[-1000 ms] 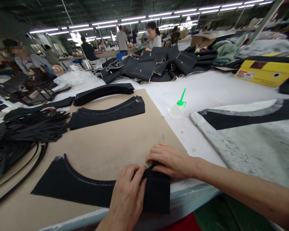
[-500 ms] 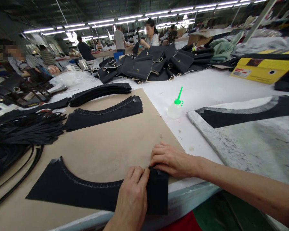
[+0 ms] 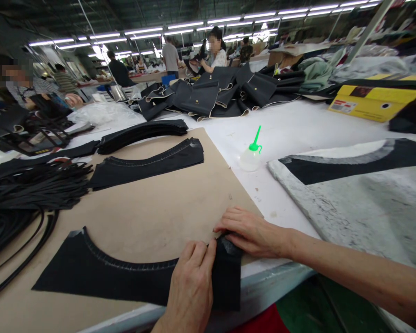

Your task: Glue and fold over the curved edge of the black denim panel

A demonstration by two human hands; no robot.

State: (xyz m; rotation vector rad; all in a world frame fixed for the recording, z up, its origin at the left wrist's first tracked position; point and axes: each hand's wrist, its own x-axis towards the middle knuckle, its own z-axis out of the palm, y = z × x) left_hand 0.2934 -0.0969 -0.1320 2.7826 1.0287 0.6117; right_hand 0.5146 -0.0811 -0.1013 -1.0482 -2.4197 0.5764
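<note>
A black fabric panel (image 3: pixel 104 277) with a curved, folded and notched upper edge lies on a brown board (image 3: pixel 152 208) by the table's front edge. My left hand (image 3: pixel 192 280) presses down on the panel right of the curve, its thumb and fingers pinched at the folded edge. Just to the right, my right hand (image 3: pixel 246 231) has its fingers curled over the panel's upper right corner and grips the edge there. A greyish patch shows on that corner below the right fingers. The fingertips of both hands nearly meet.
Behind lie a second curved panel (image 3: pixel 152 159), a stack of curved black strips (image 3: pixel 142 134) and black straps (image 3: pixel 38 185). A green-tipped bottle (image 3: pixel 250 157) stands on the white table. At right are a stained slab (image 3: pixel 360 208) bearing another panel and a yellow box (image 3: pixel 374 102). Several people work beyond.
My right hand's fingers have shifted slightly on the corner, uncovering more of the greyish patch. My left hand keeps its place on the panel. The view has moved slightly.
</note>
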